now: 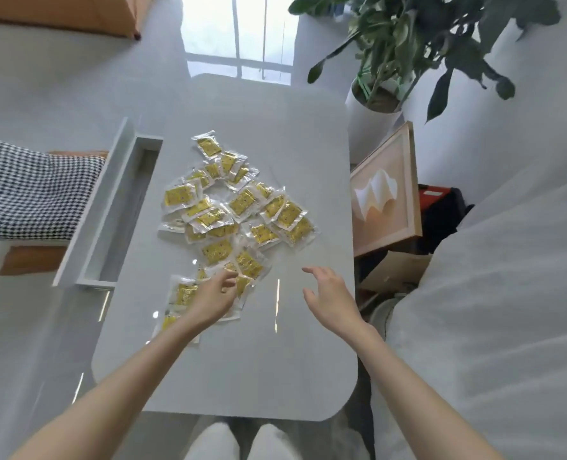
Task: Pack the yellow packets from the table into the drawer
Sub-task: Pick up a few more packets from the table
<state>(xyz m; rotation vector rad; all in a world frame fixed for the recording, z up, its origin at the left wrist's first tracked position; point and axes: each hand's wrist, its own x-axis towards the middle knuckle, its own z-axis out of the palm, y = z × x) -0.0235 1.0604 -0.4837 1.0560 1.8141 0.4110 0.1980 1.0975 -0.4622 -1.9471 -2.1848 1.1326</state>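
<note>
The packing has barely begun, by the look of it. The yellow packets [242,202] lie loose and overlapping on the counter [242,360], most of them beyond the fingertips of both hands, a few directly under the left hand [214,298] and its wrist. The drawer [143,141] stands pulled out well to the left of the left grip, along the counter's side edge, and no yellow shows in the part of its inside that can be seen.

The left grip is narrow: fingers bent down onto the nearest packets, touching them, though I cannot tell whether they have actually pinched one. The right hand [330,298] hovers over bare counter to the right of the pile, its grip wide, fingers spread and holding nothing.

So, as I judge it, nearly everything is left: gather the packets, carry them left to the drawer, and repeat until the counter holds none.
</note>
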